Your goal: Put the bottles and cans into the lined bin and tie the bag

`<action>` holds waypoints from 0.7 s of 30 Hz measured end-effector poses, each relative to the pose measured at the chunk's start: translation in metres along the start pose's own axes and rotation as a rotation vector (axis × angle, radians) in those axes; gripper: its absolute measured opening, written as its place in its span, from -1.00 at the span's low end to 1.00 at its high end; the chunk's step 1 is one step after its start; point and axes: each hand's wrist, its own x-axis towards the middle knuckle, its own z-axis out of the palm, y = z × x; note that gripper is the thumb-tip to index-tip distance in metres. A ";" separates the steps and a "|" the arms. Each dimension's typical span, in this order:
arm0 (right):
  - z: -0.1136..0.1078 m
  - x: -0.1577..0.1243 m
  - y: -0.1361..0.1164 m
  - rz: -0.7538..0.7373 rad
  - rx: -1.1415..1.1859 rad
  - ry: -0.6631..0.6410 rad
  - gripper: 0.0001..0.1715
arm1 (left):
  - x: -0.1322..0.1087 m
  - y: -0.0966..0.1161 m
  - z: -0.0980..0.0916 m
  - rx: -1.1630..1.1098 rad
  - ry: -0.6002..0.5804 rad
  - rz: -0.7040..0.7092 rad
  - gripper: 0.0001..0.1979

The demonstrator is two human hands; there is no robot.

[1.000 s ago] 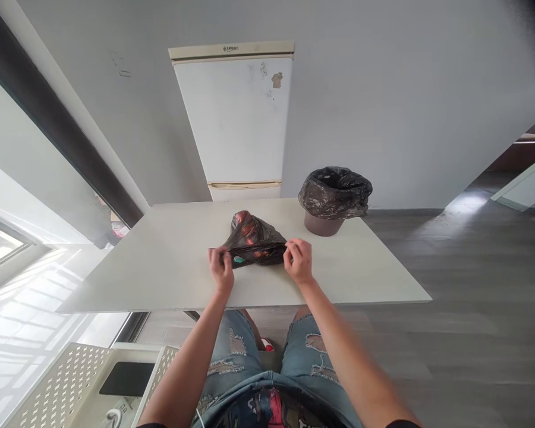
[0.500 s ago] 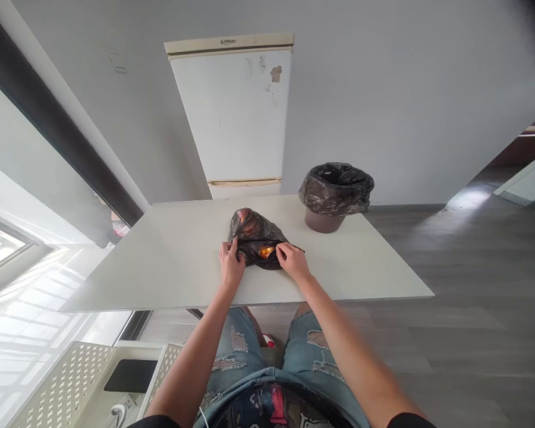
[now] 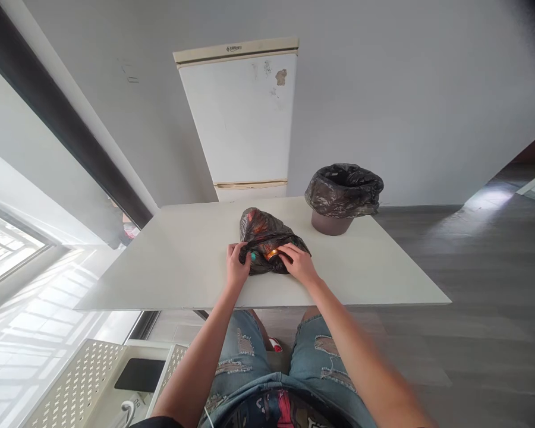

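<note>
One long grey wall (image 3: 383,89) across the background. In front, a white refrigerator (image 3: 241,119) with cream trim, upper door shut. Closer, spread wide, a white table (image 3: 182,255); below its near edge, ripped blue jeans (image 3: 232,356). Upright at the table's far right, a brown waste bin (image 3: 332,225), with a black liner (image 3: 339,201) folded out over its rim. Mid-table, left of the bin and apart from it, a partly see-through black plastic bag (image 3: 277,228), lying with reddish contents (image 3: 257,224) visible through the film. At its left side, a left hand (image 3: 238,264), clamped on the bag's bunched edge. Opposite, a right hand (image 3: 299,263), fingers curled at the opening; whether clamped on plastic or contents, impossible to tell. Between both hands, at the opening, an orange can (image 3: 271,255), just beside the right fingertips. Smallest, next to the left fingers, a teal item (image 3: 253,256), too small to identify.
</note>
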 end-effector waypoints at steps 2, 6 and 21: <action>-0.002 0.001 0.000 0.022 0.050 0.075 -0.73 | -0.001 0.002 -0.001 0.005 0.013 0.009 -0.64; -0.011 0.003 0.002 0.142 0.214 0.267 -0.76 | -0.005 0.009 -0.002 0.029 0.052 0.108 -0.57; -0.013 0.003 0.007 0.346 0.891 -0.043 -0.62 | -0.013 0.018 0.003 0.138 -0.301 0.505 -0.29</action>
